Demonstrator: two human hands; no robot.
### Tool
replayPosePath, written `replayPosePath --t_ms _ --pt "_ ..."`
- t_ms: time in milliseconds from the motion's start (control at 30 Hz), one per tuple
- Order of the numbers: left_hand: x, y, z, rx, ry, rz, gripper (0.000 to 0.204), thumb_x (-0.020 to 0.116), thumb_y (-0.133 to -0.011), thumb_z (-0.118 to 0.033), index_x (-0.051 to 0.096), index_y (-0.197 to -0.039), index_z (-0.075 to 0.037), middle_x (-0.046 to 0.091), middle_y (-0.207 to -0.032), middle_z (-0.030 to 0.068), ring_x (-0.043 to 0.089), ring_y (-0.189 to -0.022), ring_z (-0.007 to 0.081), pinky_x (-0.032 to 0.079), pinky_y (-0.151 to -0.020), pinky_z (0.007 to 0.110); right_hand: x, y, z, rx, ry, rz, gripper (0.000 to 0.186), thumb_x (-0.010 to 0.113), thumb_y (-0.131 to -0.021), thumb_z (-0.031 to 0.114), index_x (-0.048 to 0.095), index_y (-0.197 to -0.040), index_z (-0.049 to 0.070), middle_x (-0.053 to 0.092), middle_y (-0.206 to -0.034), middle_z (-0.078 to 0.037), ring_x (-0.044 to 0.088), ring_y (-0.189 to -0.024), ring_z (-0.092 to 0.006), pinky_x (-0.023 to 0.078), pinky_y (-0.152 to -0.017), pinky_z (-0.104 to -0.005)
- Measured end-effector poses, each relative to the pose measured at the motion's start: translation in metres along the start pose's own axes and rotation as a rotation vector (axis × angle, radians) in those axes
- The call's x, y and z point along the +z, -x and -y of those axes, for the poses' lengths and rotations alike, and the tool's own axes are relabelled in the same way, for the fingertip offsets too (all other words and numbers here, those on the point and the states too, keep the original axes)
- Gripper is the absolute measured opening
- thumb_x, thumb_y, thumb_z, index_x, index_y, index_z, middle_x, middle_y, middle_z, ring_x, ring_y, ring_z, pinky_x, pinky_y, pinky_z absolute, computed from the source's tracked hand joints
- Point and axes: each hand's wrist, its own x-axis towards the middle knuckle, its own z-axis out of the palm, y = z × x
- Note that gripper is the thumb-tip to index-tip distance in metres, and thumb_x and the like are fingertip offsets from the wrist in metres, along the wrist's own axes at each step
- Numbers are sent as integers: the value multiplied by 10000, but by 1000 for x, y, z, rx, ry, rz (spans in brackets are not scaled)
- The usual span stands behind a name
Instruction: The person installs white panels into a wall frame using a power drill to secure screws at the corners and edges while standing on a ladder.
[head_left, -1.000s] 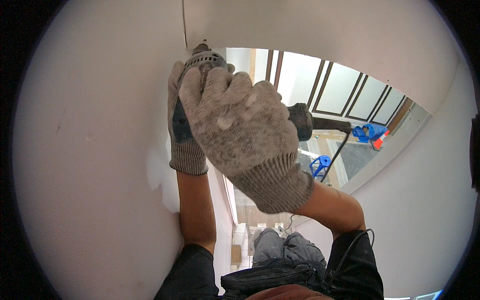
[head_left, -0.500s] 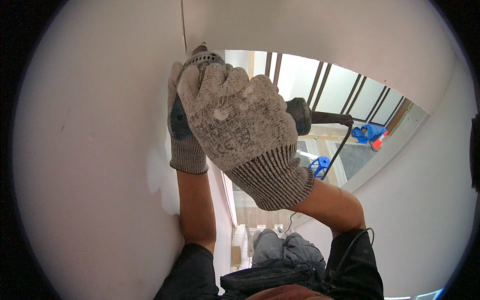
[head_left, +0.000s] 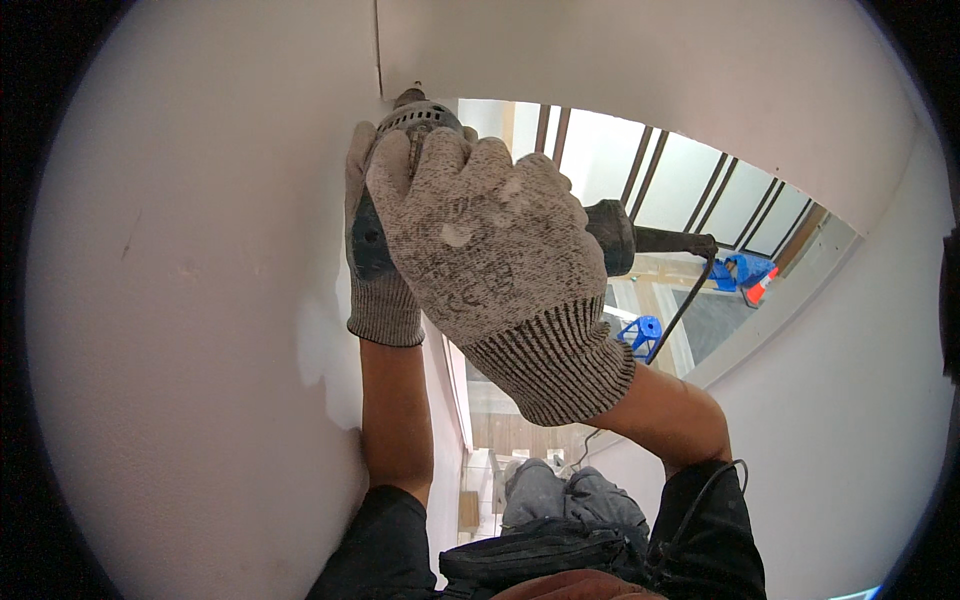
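Note:
My right hand (head_left: pixel 490 230), in a speckled grey knit glove, is closed around the body and grip of a dark corded screw gun (head_left: pixel 613 238). My left hand (head_left: pixel 386 305), gloved alike, supports the gun's left side; most of its fingers are hidden behind the tool and the right hand. The tapered nose (head_left: pixel 410 98) points up and away, with a small metal tip at its end. That tip is at the pale panel (head_left: pixel 620 60), just right of a vertical seam (head_left: pixel 378 50). Whether it touches the surface is hard to tell.
A smooth pale wall (head_left: pixel 200 300) rises close on my left, another (head_left: pixel 860 400) on my right. The gun's black cord (head_left: pixel 683 305) hangs down. Below, through the opening, are a blue stool (head_left: pixel 641 335), an orange cone (head_left: pixel 763 285) and blue sheeting (head_left: pixel 735 270).
The whole view has shifted slightly, so hands, screw gun and seam all appear a little further right. Against the panel, the gun's tip stays in about the same place.

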Motion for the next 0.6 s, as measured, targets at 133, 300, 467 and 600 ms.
replayPosePath --t_ms 133,300,467,600 --pt "1 1 1 1 6 -4 577 407 -1136 -480 564 -1350 32 704 -1191 241 787 -998 263 722 -757 358 0 2 0 9 -13 8 625 779 -922 329 541 -1448 89 675 -1158 -122 712 -1052 -247 618 -877 -414" --pt "-1 0 -3 6 18 -4 583 405 -1136 -488 569 -1343 32 706 -1187 241 788 -995 262 722 -753 358 -3 6 3 13 -12 23 631 779 -928 334 536 -1463 103 674 -1166 -113 709 -1062 -242 612 -896 -412" --pt "1 5 -7 -10 31 -13 589 403 -1135 -495 574 -1337 31 709 -1182 240 789 -992 261 722 -749 359 -4 7 7 30 -31 61 638 779 -934 338 531 -1478 116 672 -1174 -103 705 -1072 -237 607 -915 -409" --pt "4 5 -12 -26 58 -7 594 401 -1135 -501 579 -1332 30 710 -1179 240 789 -990 260 722 -746 359 -4 9 8 46 -43 99 643 779 -939 341 526 -1490 127 671 -1180 -96 703 -1080 -233 603 -931 -407"
